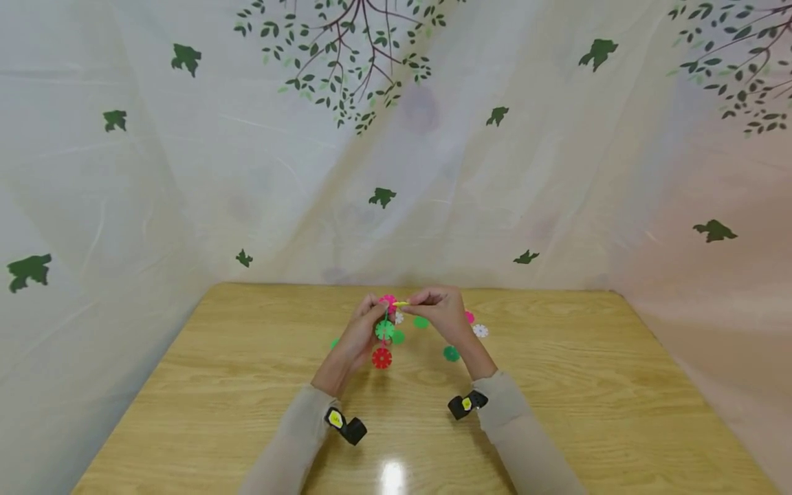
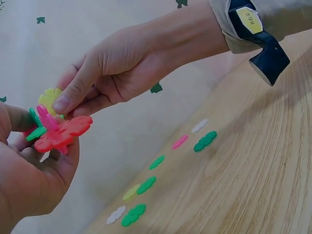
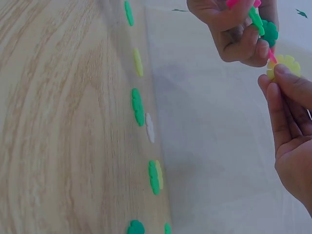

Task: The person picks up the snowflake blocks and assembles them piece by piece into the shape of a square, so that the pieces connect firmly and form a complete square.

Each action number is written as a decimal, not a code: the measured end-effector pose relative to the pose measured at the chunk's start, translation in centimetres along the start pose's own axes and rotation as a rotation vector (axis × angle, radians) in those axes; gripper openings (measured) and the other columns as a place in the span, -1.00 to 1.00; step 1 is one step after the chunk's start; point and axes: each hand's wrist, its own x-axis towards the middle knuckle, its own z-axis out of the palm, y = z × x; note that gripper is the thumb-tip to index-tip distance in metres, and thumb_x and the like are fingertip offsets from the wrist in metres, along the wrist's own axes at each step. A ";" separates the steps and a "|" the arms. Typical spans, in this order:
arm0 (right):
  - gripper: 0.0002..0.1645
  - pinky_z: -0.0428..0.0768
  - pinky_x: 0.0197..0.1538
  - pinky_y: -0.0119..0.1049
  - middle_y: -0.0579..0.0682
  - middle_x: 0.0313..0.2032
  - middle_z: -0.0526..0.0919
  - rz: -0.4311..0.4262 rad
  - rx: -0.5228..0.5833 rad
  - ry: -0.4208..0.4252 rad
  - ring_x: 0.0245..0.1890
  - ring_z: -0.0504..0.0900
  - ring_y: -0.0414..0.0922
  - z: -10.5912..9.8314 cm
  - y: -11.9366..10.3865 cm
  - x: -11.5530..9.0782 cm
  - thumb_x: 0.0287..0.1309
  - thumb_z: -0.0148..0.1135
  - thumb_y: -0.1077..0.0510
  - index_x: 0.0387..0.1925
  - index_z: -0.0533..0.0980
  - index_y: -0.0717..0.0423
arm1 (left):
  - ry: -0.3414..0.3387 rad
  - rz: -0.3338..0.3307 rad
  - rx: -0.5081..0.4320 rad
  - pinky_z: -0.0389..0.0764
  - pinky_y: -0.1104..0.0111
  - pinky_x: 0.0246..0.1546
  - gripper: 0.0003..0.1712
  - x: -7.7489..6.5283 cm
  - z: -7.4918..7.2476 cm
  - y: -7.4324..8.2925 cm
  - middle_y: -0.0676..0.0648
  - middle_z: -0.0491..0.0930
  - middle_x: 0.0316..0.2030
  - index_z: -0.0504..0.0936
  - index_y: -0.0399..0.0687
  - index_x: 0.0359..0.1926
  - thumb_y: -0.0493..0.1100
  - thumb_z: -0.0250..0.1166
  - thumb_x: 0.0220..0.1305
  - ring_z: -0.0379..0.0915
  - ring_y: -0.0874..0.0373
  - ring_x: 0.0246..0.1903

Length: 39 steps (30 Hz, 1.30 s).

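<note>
My left hand (image 1: 357, 335) grips a joined cluster of notched, flower-shaped plastic discs. In the head view a pink disc (image 1: 388, 301) is at the top of the cluster, a green disc (image 1: 384, 330) below it and a red disc (image 1: 381, 358) at the bottom. My right hand (image 1: 441, 311) pinches a yellow disc (image 3: 288, 62) between thumb and fingers. The yellow disc's edge meets a pink disc (image 3: 272, 56) of the cluster in the right wrist view. Both hands are raised above the table, and the left fingers hide part of the cluster.
Several loose discs lie on the wooden table (image 1: 247, 405) under and beyond the hands. Among them are a white disc (image 1: 480, 331), a dark green disc (image 1: 451, 353) and a pink disc (image 2: 180, 142). A cloth backdrop (image 1: 309, 206) hangs behind the table's far edge.
</note>
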 end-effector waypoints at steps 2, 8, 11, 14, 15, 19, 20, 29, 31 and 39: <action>-0.81 0.77 -0.25 -0.30 0.18 -0.39 0.78 0.005 0.002 0.013 -0.41 0.76 -0.25 0.0 0.0 0.0 0.00 0.49 0.45 -0.44 0.62 0.56 | -0.015 0.004 -0.001 0.46 0.53 -0.62 -0.78 0.0 0.1 0.0 0.07 0.52 -0.43 0.25 0.00 -0.30 -0.17 -0.05 0.61 0.38 0.33 -0.62; -0.88 0.77 -0.25 -0.30 0.00 -0.39 0.80 -0.009 0.005 -0.010 -0.38 0.78 -0.23 -0.2 -0.1 -0.2 0.02 0.47 0.46 -0.45 0.64 0.47 | -0.004 -0.020 0.029 0.48 0.53 -0.60 -0.80 0.0 0.2 0.0 0.08 0.54 -0.43 0.28 -0.01 -0.29 -0.16 -0.05 0.61 0.39 0.34 -0.61; -0.89 0.77 -0.24 -0.28 -0.07 -0.39 0.80 0.000 -0.005 -0.029 -0.37 0.78 -0.23 -0.4 -0.1 -0.3 0.04 0.44 0.50 -0.45 0.68 0.30 | -0.001 -0.045 0.054 0.50 0.52 -0.58 -0.80 0.1 0.2 -0.1 0.08 0.55 -0.41 0.32 -0.01 -0.27 -0.15 -0.05 0.61 0.41 0.32 -0.57; -0.88 0.76 -0.26 -0.29 0.00 -0.36 0.80 0.027 -0.052 -0.050 -0.37 0.78 -0.22 -0.5 -0.2 -0.4 0.07 0.44 0.46 -0.42 0.71 0.23 | 0.000 -0.061 0.088 0.53 0.47 -0.53 -0.80 0.1 0.0 -0.3 0.06 0.55 -0.38 0.38 -0.02 -0.25 -0.12 -0.05 0.61 0.43 0.29 -0.52; -0.90 0.76 -0.26 -0.28 0.04 -0.35 0.80 0.039 -0.079 -0.055 -0.37 0.77 -0.23 -0.6 -0.2 -0.4 0.07 0.45 0.44 -0.40 0.72 0.23 | -0.002 -0.065 0.103 0.54 0.45 -0.51 -0.79 0.2 -0.2 -0.3 0.06 0.55 -0.37 0.39 -0.02 -0.25 -0.11 -0.04 0.61 0.43 0.28 -0.50; -0.90 0.74 -0.24 -0.32 0.19 -0.27 0.78 0.083 -0.203 -0.094 -0.33 0.75 -0.24 -0.6 -0.2 -0.3 0.12 0.48 0.31 -0.31 0.72 0.28 | 0.019 -0.089 0.154 0.56 0.42 -0.49 -0.80 0.2 -0.5 -0.4 0.06 0.56 -0.33 0.46 -0.03 -0.21 -0.05 0.05 0.58 0.39 0.29 -0.53; -0.88 0.73 -0.23 -0.33 0.20 -0.25 0.78 0.090 -0.227 -0.101 -0.31 0.74 -0.23 -0.6 -0.3 -0.3 0.12 0.48 0.29 -0.30 0.72 0.27 | 0.026 -0.094 0.164 0.56 0.43 -0.49 -0.81 0.2 -0.6 -0.4 0.07 0.56 -0.32 0.46 -0.03 -0.19 -0.04 0.08 0.56 0.38 0.30 -0.55; -0.81 0.71 -0.19 -0.40 0.27 -0.22 0.77 0.091 -0.337 -0.207 -0.22 0.78 0.05 -0.8 -0.5 0.3 0.19 0.41 0.34 -0.15 0.69 0.31 | 0.114 -0.078 0.195 0.49 0.49 -0.51 -0.80 0.3 -1.1 -0.3 0.12 0.62 -0.24 0.46 -0.05 -0.10 -0.04 0.22 0.49 0.34 0.34 -0.61; -0.77 0.71 -0.15 -0.35 0.29 -0.20 0.76 0.103 -0.363 -0.257 -0.19 0.77 0.10 -1.2 -0.6 0.5 0.20 0.39 0.36 -0.10 0.66 0.36 | 0.142 -0.076 0.185 0.49 0.49 -0.51 -0.79 0.3 -1.3 -0.3 0.10 0.62 -0.19 0.46 -0.06 -0.07 -0.05 0.22 0.49 0.35 0.33 -0.60; -0.82 0.69 -0.18 -0.40 0.21 -0.34 0.74 0.176 -0.524 -0.569 -0.32 0.72 -0.11 -4.5 -0.7 0.6 0.15 0.38 0.42 -0.20 0.63 0.45 | 0.208 -0.092 0.144 0.49 0.50 -0.49 -0.73 0.7 -1.9 -0.1 0.06 0.59 -0.10 0.46 -0.11 0.02 -0.06 0.23 0.47 0.32 0.37 -0.53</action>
